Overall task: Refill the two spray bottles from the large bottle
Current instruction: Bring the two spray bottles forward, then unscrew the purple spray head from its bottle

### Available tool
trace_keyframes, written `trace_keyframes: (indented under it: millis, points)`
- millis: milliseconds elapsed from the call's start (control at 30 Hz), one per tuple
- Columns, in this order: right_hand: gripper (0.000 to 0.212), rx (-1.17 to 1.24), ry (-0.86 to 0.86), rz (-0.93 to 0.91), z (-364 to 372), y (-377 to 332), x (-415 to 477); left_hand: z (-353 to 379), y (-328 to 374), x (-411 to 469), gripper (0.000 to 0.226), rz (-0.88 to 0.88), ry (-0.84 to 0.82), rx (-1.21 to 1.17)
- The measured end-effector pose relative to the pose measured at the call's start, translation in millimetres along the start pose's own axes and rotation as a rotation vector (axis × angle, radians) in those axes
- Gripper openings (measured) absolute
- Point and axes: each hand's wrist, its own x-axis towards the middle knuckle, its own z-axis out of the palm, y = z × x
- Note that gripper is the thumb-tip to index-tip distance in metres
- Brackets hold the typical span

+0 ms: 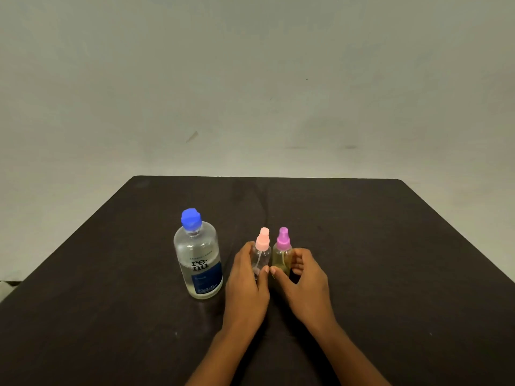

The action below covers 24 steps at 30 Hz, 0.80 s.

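Head view: I have my left hand (246, 277) wrapped around the pink-capped spray bottle (261, 253) and my right hand (302, 277) around the purple-capped spray bottle (282, 253), fingers curled on each body. Both stand upright, side by side near the middle of the dark table (390, 246). The large bottle (198, 260) stands just left of them, blue cap on.

Step in hand, by my judgement: positioning, before any pouring. The next move calls for unscrewing a spray top and uncapping the large bottle.

Fill levels are hard to read; the bottles' bases are hidden behind my fingers.
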Motion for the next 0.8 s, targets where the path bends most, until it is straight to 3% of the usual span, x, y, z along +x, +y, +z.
trace_keyframes:
  millis: [367, 633, 800]
  points:
    - [0.042, -0.025, 0.012, 0.007, -1.6, -8.5, -2.5, -2.2, 11.1, -7.4, 0.087, -0.053, 0.051, 0.006]
    - [0.059, 0.036, -0.030, -0.051, -18.9, -33.1, 9.3, -0.5, 15.7, -12.7, 0.093, 0.197, 0.125, 0.032]
    - [0.038, -0.024, -0.131, -0.128, -30.1, -57.2, 24.0, -0.1, 19.8, -14.2, 0.095, 0.310, 0.161, -0.040]
